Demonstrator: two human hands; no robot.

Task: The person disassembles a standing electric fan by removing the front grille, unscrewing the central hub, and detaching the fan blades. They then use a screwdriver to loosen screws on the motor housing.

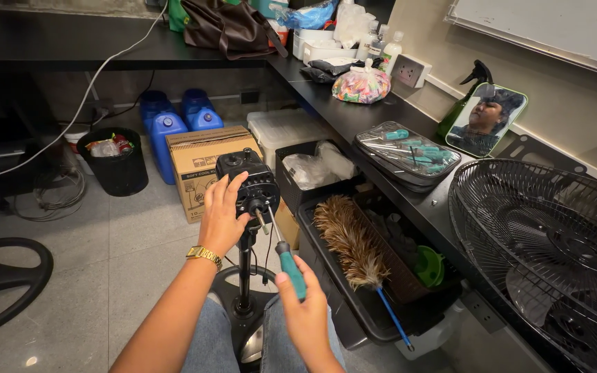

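Grey tiled floor (133,242) (glossy), black counter (354,117).

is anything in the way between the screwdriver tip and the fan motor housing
Nothing visible blocks it. The screwdriver in the right hand runs straight up to the fan motor housing, its tip beside the motor shaft. The left hand grips the housing's left side, clear of the tool's line.
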